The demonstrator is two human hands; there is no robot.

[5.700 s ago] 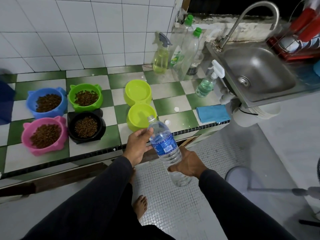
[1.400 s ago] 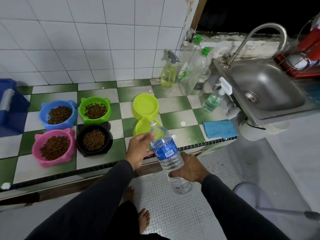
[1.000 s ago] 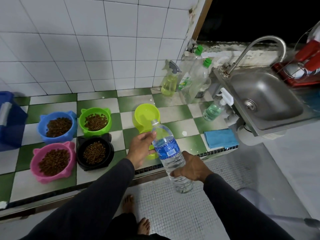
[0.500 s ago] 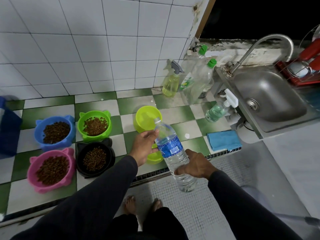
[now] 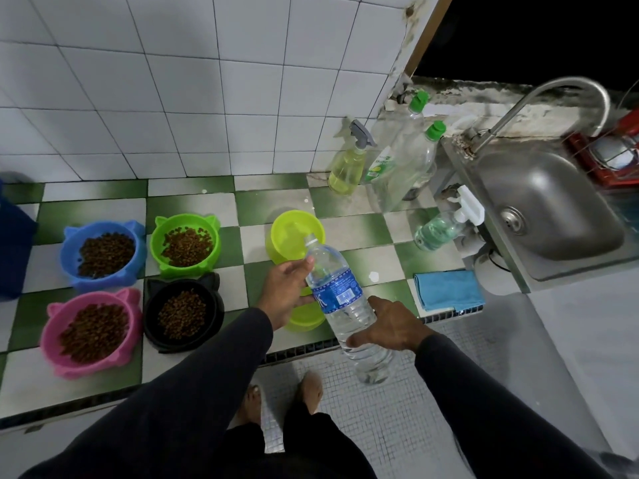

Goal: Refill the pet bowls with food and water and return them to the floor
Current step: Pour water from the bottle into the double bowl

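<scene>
Both grips are on the water bottle (image 5: 340, 299): the right hand (image 5: 389, 326) wraps round its lower half, fingers curled under, while the left hand (image 5: 288, 292) cups the upper part, thumb up near the shoulder. The bottle is uncapped, tilted with its open neck leaning away over the far lime-green bowl (image 5: 295, 236), and it's roughly half full of clear water with a blue label round the middle. A second lime-green bowl (image 5: 306, 318) sits nearer, mostly hidden behind the left hand and the bottle.

Over on the left of the green-and-white checkered surface (image 5: 366, 250), four cat-eared bowls in a square, all loaded with brown kibble: blue bowl (image 5: 103, 254) and green bowl (image 5: 186, 245) at the back, pink bowl (image 5: 91, 331) and black bowl (image 5: 183, 314) in front. A small white cap (image 5: 372, 276) lies on the tiles just right of the bottle. A folded blue cloth (image 5: 447, 290) sits at the surface's front edge, near the steel sink (image 5: 546, 209). Behind, a yellow spray bottle (image 5: 347, 164), two clear green-capped bottles (image 5: 408, 160) and a small white-topped pump bottle (image 5: 446, 226). Bare feet (image 5: 281, 397) stand on the mosaic floor below.
</scene>
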